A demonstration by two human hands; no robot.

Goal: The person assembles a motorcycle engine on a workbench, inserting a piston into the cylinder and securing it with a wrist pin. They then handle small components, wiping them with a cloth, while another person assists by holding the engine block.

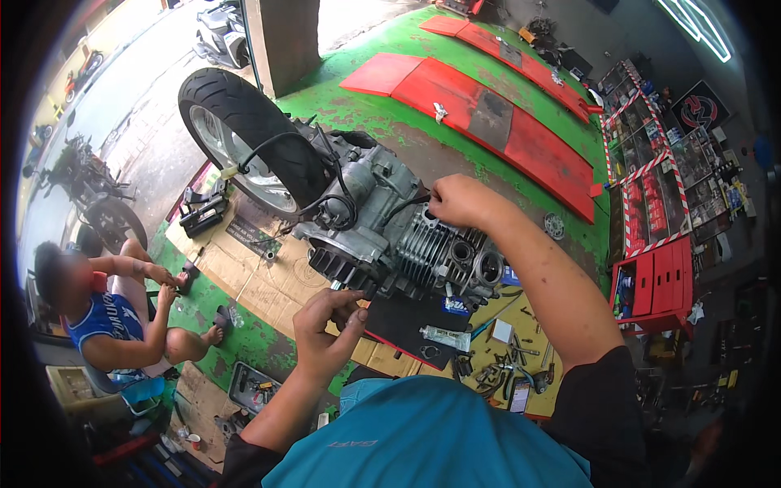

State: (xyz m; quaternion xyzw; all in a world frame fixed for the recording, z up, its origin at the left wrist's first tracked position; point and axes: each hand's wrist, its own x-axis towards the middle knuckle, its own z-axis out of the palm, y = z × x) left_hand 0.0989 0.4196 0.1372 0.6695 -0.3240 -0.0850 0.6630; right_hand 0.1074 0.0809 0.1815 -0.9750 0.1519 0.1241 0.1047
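Note:
A grey metal scooter engine (366, 183) with a finned cylinder (419, 248) stands before me, its rear wheel (244, 130) with a black tyre attached at the left. My right hand (462, 202) is closed above the cylinder, around the end of a thin dark hose-like piece (405, 205) that runs down to the engine. My left hand (332, 324) is at the near side, beside the black finned fan (338, 262). Its fingers are curled with thumb and index close together; whatever lies between them is too small to make out.
Flattened cardboard (277, 281) lies under the engine. At the near right, a yellowish board (529, 325) bears several tools and a white tube (445, 338). A person (122, 321) squats at the left near a grey tray (244, 386). Red ramps (480, 114) and a red drawer cabinet (655, 285) stand beyond.

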